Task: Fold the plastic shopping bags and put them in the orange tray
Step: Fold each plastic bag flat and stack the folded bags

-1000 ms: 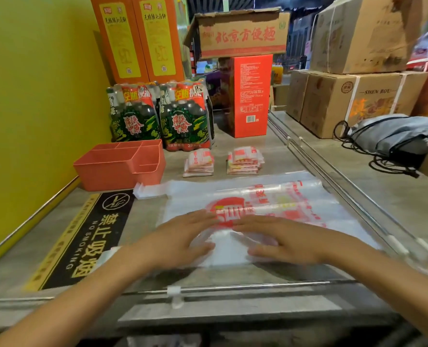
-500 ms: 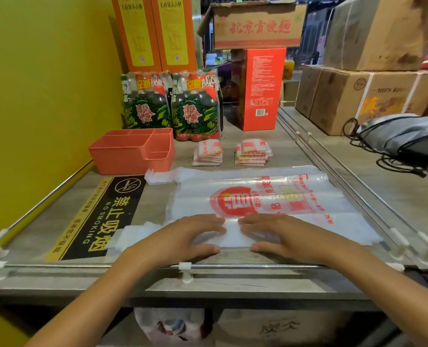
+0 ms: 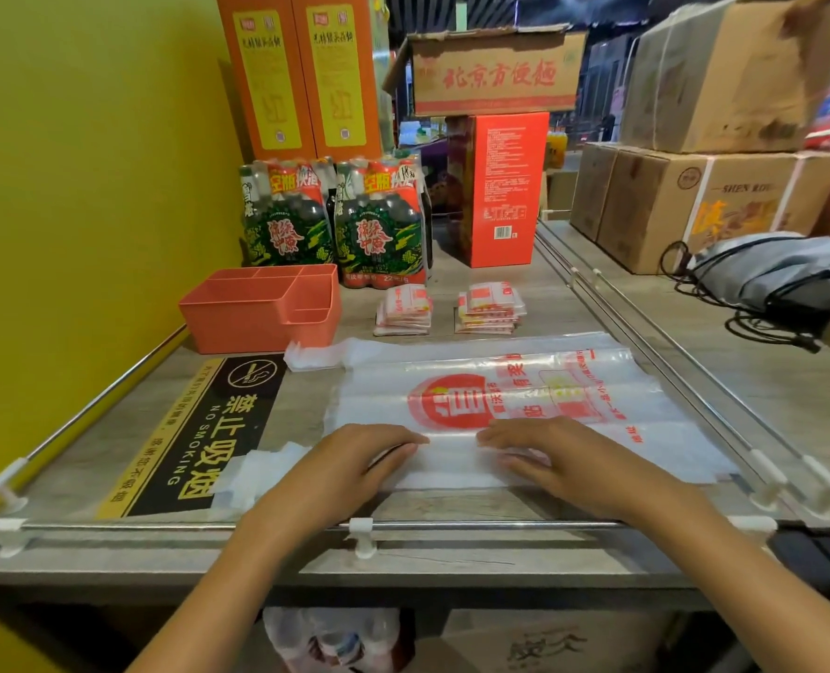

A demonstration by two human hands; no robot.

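Head view: left hand (image 3: 349,466) and right hand (image 3: 563,461), fingers flat, press thin, slippery plastic bag (image 3: 500,410) on desk (image 3: 451,505); pinch its 6 o'clock edge, orange tray (image 3: 238,315) at 10 o'clock.

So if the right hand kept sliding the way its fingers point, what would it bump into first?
The right hand points left along the plastic bag, so it would most likely meet the left hand fingertips, just across a small gap.

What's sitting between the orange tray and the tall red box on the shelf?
In the head view, two shrink-wrapped bottle packs stand at the back between the orange tray and the tall red box.
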